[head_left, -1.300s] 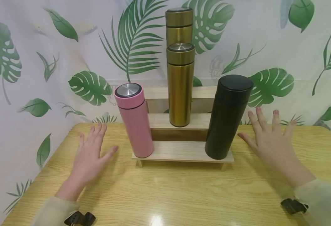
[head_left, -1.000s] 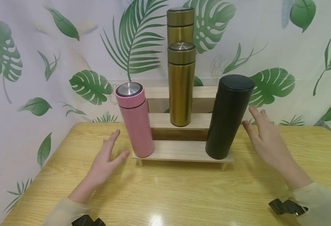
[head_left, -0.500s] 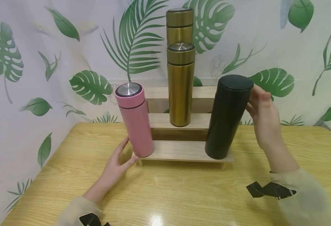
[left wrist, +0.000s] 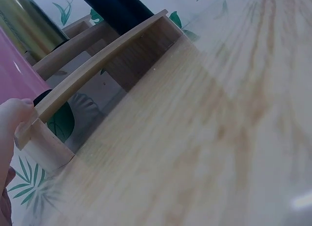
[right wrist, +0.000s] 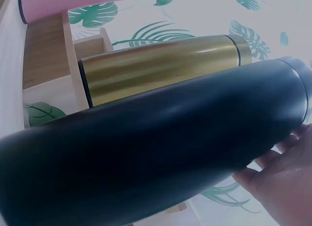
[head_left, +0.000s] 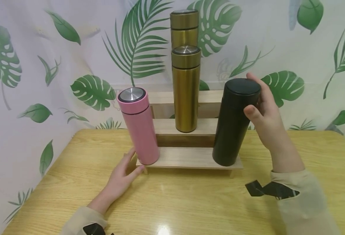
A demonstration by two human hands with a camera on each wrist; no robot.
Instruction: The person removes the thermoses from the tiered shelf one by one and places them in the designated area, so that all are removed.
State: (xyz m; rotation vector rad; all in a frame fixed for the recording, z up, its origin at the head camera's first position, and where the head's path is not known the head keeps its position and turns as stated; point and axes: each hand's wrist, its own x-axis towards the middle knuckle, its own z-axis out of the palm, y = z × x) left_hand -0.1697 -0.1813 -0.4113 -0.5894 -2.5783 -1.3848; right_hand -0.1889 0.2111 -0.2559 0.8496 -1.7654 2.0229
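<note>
A three-tier wooden stand (head_left: 187,157) sits on the table. My left hand (head_left: 120,176) grips its lower left end, thumb on the front corner of the bottom shelf; the other fingers are mostly hidden. Just above that hand, a pink thermos (head_left: 140,133) stands at the shelf's left end. At the right end is a black thermos (head_left: 232,130). My right hand (head_left: 268,120) is spread around its upper part, thumb in front and a finger behind the lid. In the right wrist view, fingertips (right wrist: 246,176) meet the black thermos's edge; firm contact cannot be told.
A gold thermos (head_left: 186,98) stands on the middle shelf, partly hiding another gold thermos (head_left: 184,27) behind it. The yellow wood-grain table (head_left: 190,202) extends in front of the stand. A leaf-patterned cloth (head_left: 81,55) hangs close behind.
Both hands have moved inward from beside the stand. My left hand has taken hold of the stand's left end, and my right hand has risen around the black thermos's top. The thermoses have stayed put.
</note>
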